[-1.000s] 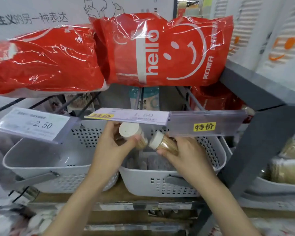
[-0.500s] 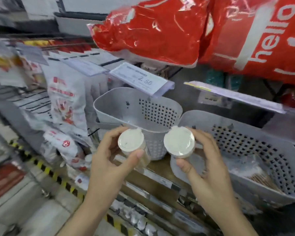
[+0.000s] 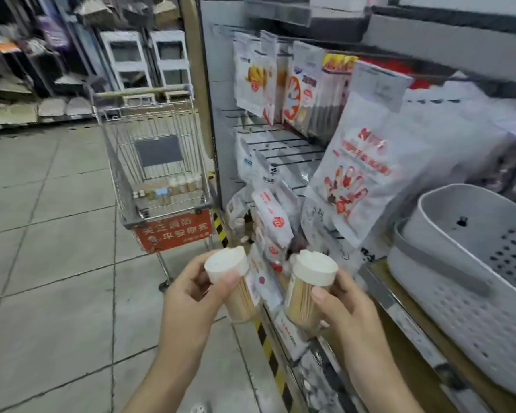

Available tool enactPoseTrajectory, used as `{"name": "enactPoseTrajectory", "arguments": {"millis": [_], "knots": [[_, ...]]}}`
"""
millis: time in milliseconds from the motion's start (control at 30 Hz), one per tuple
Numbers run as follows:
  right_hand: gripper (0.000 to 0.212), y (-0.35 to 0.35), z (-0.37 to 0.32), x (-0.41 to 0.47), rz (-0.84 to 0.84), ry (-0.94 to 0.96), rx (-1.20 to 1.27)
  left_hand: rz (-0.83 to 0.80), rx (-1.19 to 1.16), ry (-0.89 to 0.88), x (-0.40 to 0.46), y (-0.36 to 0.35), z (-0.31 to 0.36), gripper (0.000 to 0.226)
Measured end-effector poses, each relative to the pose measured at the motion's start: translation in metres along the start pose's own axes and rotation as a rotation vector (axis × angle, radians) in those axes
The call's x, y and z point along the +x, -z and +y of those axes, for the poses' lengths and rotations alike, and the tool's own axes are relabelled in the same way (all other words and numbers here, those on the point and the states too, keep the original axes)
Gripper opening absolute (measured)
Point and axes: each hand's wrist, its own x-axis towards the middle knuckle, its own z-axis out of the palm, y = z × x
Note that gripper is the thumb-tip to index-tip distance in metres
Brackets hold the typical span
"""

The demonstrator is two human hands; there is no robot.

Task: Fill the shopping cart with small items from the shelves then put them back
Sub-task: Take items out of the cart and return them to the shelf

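View swung off baskets to cart [image 3: 158, 162] | left hand [image 3: 191, 296], right hand [image 3: 344, 308] each still grip 1 toothpick jar [image 3: 236, 281]

Head view, downward (near hands [image 3: 191, 299])

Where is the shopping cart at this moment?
In the head view, the shopping cart stands on the tiled aisle floor, upper left of centre, beyond both hands and just left of the shelf end panel hung with packets.
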Motion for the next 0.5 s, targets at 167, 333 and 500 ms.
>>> {"name": "enactPoseTrajectory", "arguments": {"millis": [167, 333, 500], "knots": [[0.041, -0.103, 0.022, 0.064, -0.146, -0.044, 0.037, 0.199, 0.020, 0.011, 0.060, 0.100, 0.004, 0.039], [0.057, -0.183, 0.049, 0.115, -0.154, -0.095, 0.094, 0.352, 0.043, 0.025, 0.114, 0.186, 0.001, 0.044], [0.064, -0.222, 0.074, 0.163, -0.074, -0.200, 0.096, 0.380, 0.055, 0.070, 0.165, 0.237, -0.013, 0.044]]}}
